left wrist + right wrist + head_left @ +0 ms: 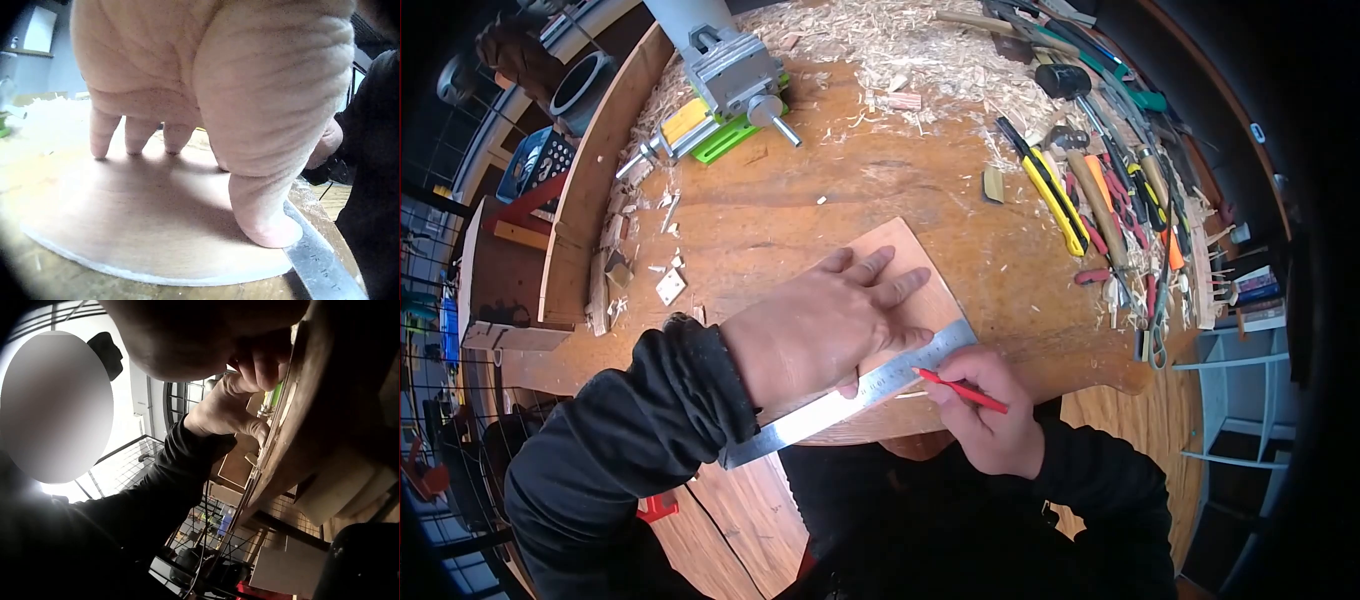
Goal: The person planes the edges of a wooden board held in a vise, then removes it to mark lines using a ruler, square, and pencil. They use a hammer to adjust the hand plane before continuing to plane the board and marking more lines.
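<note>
A thin wooden board (905, 245) lies near the bench's front edge, with a steel ruler (810, 422) slanting across its near side. My left hand (820, 320) presses down with fingers spread on the board and the thumb near the ruler. In the left wrist view, the hand (206, 94) arches over the board (144, 219), which has a curved end, and the thumb bears down at the ruler (322, 269). My right hand (990, 410) pinches a red pencil (970, 392), its tip at the ruler. The right wrist view shows this hand (187, 344) dark and close.
Yellow cutters (1055, 205), chisels and other hand tools lie along the right side of the bench (800, 210). A metal vise (735, 80) stands at the back left. Wood shavings (920, 45) cover the back, and a low wooden wall (590, 200) borders the left.
</note>
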`<state>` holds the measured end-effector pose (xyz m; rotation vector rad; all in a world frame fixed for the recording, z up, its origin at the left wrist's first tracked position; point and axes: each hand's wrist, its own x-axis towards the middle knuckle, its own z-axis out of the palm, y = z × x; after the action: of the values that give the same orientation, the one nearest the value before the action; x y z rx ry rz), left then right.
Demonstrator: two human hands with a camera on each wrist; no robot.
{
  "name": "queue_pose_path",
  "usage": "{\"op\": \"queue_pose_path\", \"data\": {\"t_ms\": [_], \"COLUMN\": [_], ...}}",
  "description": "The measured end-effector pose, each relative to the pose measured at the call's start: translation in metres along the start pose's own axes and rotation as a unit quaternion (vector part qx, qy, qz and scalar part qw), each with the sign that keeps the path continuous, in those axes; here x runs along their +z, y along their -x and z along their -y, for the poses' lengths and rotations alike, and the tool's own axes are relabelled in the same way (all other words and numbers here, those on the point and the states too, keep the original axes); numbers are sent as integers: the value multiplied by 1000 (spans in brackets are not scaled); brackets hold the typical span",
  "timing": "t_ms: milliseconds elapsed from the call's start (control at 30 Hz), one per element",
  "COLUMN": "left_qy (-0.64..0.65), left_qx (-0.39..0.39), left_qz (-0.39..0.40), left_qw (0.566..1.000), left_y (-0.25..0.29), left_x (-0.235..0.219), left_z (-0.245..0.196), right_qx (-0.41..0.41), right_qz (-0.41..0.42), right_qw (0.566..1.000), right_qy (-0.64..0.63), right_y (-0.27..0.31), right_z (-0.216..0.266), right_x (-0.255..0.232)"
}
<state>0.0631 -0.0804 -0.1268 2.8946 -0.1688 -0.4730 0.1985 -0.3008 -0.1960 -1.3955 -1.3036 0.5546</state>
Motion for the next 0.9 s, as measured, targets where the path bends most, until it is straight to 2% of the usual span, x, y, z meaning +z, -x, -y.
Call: {"op": "queue_pose_path", "data": {"t_ms": [67,133,333,533,900], "left_qy": [0,1,14,-1,26], "left_qx": [-2,-5,-8,0,-18], "left_qz": [1,1,3,-17,11], "left_qw": [1000,1000,1000,1000,999], "left_y": [0,-1,-1,0,-2], "left_x": [0,0,-1,2,-5], "left_z": [0,0,-1,1,-3], "right_qx": [-1,-46,-108,-121,-127], "right_qz": [-8,4,20,26,29], "right_qw": [1000,998,993,992,990], "right_qy": [7,32,38,39,58], "right_y": [0,-5,0,0,0], "right_z": [-2,-3,-11,-11,-11], "right_x": [2,1,-2,-2,-1]}}
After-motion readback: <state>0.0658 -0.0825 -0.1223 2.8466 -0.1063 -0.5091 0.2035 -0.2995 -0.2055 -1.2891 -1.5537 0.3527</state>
